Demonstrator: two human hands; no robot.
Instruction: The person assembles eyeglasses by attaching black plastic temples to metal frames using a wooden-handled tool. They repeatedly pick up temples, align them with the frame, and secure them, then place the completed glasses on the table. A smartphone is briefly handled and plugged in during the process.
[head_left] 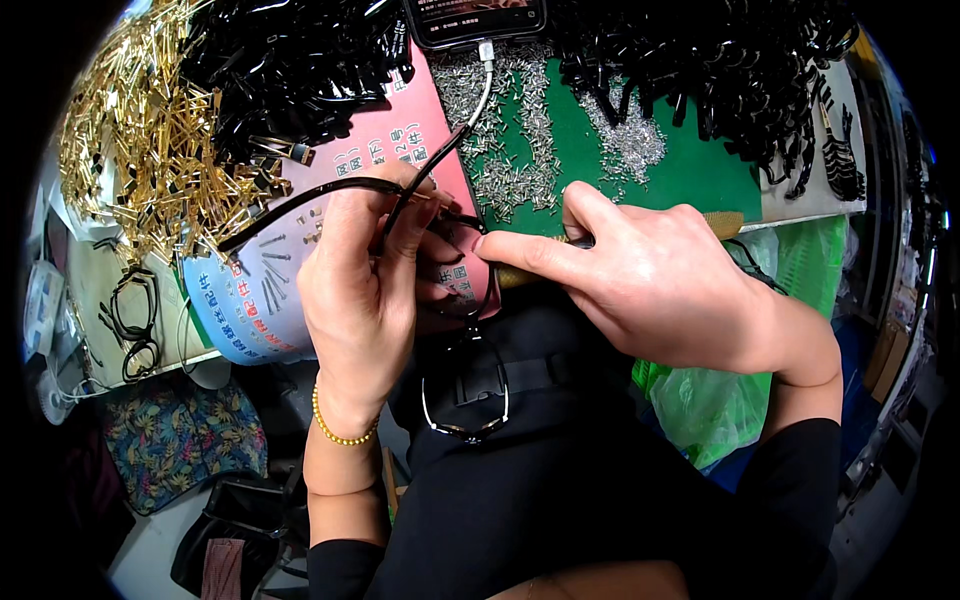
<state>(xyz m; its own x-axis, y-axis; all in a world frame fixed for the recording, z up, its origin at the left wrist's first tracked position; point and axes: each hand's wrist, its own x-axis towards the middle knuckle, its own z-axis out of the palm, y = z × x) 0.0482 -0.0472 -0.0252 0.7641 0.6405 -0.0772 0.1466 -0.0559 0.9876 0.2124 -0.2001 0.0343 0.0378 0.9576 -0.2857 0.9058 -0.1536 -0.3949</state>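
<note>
My left hand (362, 270), with a gold bead bracelet at the wrist, pinches a black eyeglass frame (488, 290) between thumb and fingers. One long dark temple arm (310, 193) of the frame reaches out to the left, and another slants up past my fingertips. A rim (468, 432) hangs lower, in front of my black clothing. My right hand (640, 265) comes in from the right, its index fingertip at the frame's upper rim. Its other fingers are curled under, and whatever they may hold is hidden.
Gold metal temple parts (150, 130) heap at the far left, beside glossy black pieces (290, 60). A phone (477, 20) with a white cable lies at the back. Small silver screws (515, 140) spread over a green mat (690, 165). More black frames (720, 60) pile at right.
</note>
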